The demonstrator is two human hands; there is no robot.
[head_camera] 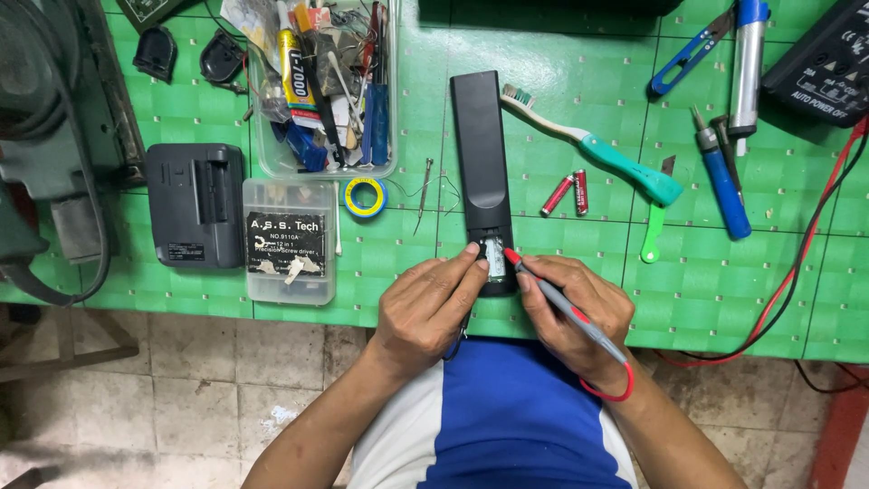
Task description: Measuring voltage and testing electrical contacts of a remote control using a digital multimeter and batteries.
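A long black remote control (pixel 482 163) lies face down on the green mat, its battery bay open at the near end. My left hand (pixel 425 308) touches the bay's left side and grips a black probe, of which only a bit shows below the fingers. My right hand (pixel 572 312) holds a red probe (pixel 561 303) like a pen, its tip at the bay's right edge. Two red batteries (pixel 568 193) lie just right of the remote.
A black multimeter (pixel 824 63) sits at the far right, its red lead (pixel 797 272) trailing toward me. Also on the green mat (pixel 706 290): a teal toothbrush (pixel 597 149), blue tools (pixel 724 181), a clear bin of tools (pixel 326 86), a small case (pixel 288 243), a black battery pack (pixel 195 204), tape roll (pixel 366 196).
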